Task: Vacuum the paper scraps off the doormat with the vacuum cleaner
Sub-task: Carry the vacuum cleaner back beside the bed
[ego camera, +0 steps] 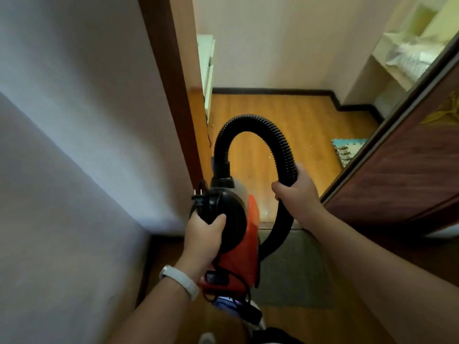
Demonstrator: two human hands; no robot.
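Two hands busy, both carrying. Left hand [205, 235] is clamped round the black handle of the red vacuum cleaner [239, 247], with the loose plug [198, 196] pinched in the same grip, so the machine looks unplugged. Right hand [296, 192] is wrapped round the black ribbed hose [263, 130], which loops up over the vacuum body and drops behind it; the nozzle end is hidden. A white wristband [180, 281] sits on the left wrist.

The doormat is probably the grey mat [295, 266] on the floor right under the vacuum, at the door threshold. I see no scraps on it from here, though pale flecks dot the wood floor [260, 105] beyond the vacuum. A patterned foam mat [346, 150] lies further off, to the vacuum's right, half behind the dark door [397, 170].

Step in hand, I'd say: carry and set up. To do it well: set the vacuum down beside the grey mat, not on it, free the cord, find a socket, then slide the right hand toward the nozzle for control.
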